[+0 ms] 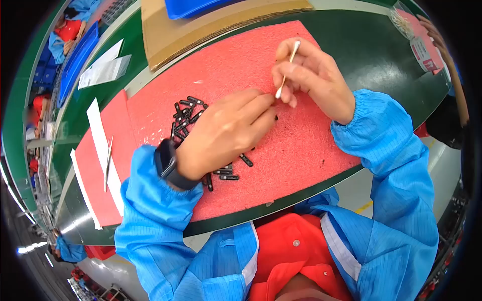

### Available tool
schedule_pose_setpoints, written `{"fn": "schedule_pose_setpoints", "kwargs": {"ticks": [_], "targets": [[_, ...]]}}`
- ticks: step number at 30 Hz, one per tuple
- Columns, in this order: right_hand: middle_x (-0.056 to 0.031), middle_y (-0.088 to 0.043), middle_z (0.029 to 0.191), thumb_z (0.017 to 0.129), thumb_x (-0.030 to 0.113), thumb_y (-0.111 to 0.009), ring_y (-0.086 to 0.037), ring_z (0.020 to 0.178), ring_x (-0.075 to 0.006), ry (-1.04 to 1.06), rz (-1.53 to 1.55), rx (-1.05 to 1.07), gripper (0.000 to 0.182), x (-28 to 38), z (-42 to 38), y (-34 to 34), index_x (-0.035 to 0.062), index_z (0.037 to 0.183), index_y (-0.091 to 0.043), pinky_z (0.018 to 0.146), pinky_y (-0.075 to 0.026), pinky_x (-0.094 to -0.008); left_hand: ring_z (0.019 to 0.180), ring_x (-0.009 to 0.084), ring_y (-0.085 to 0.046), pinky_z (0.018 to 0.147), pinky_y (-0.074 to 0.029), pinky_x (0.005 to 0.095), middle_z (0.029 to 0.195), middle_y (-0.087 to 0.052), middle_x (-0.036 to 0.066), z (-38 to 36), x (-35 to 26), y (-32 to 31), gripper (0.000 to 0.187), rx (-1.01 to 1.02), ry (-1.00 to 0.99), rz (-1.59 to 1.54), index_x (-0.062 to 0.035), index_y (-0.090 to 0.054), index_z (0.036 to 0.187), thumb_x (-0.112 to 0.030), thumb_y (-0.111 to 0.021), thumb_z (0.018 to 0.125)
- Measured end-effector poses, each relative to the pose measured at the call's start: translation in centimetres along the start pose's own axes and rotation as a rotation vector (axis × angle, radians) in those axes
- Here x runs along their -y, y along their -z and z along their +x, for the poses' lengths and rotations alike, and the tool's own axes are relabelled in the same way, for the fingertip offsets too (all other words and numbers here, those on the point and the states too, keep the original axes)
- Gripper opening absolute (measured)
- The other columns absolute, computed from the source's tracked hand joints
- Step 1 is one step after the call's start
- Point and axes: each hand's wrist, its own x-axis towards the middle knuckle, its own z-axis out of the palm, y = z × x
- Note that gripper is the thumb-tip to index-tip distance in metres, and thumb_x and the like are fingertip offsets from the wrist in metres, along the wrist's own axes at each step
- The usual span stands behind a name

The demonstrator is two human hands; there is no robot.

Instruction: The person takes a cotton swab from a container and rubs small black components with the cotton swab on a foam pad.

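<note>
The left hand (226,131) hides its own fingertips and part of the black pieces (186,118), while the blue tray (198,6) beyond the worktop's (381,55) far edge is cut off.

My green counter (381,60) curves around me above a pale grey floor (346,188) with a yellow line (364,206) on it. To my left, another green counter (22,100) runs past seated people in blue and red, and bright strip lights (31,248) show.
</note>
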Motion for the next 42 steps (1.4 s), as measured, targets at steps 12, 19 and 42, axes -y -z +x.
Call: {"fn": "schedule_pose_setpoints", "kwargs": {"ticks": [12,19,42], "targets": [[-0.0098,-0.06,0.086,0.078,-0.003,-0.068,-0.062,0.082,-0.0175,0.257,-0.439,0.104,0.015,-0.1,-0.8,0.3,0.0012,0.087,-0.056,0.07,-0.051,-0.027,0.104,0.0307,-0.051,0.088,-0.041,0.0413,0.122,-0.053,0.014,-1.5,-2.4,0.7,0.044,0.203,0.207,0.101,-0.0147,-0.061,0.121,-0.025,-0.063,0.078],[-0.0116,-0.059,0.085,0.071,-0.004,-0.07,-0.06,0.087,-0.0247,0.29,-0.67,0.137,0.015,-0.5,-0.7,0.2,0.0017,0.076,-0.057,0.075,-0.049,-0.0322,0.108,0.0306,-0.049,0.09,-0.039,0.0426,0.126,-0.052,0.012,-1.8,-2.3,0.5,0.045,0.211,0.255,0.053,-0.0179,-0.061,0.122,-0.03,-0.062,0.078],[-0.0088,-0.062,0.078,0.078,-0.004,-0.066,-0.065,0.07,-0.0195,0.565,-0.905,-0.001,0.013,-1.0,-0.9,-0.7,0.0017,0.085,-0.057,0.062,-0.052,-0.0276,0.093,0.0281,-0.055,0.081,-0.045,0.0361,0.107,-0.058,0.012,-2.8,-1.0,2.2,0.031,0.079,0.286,-0.081,-0.0055,-0.065,0.106,-0.018,-0.063,0.078]]}}
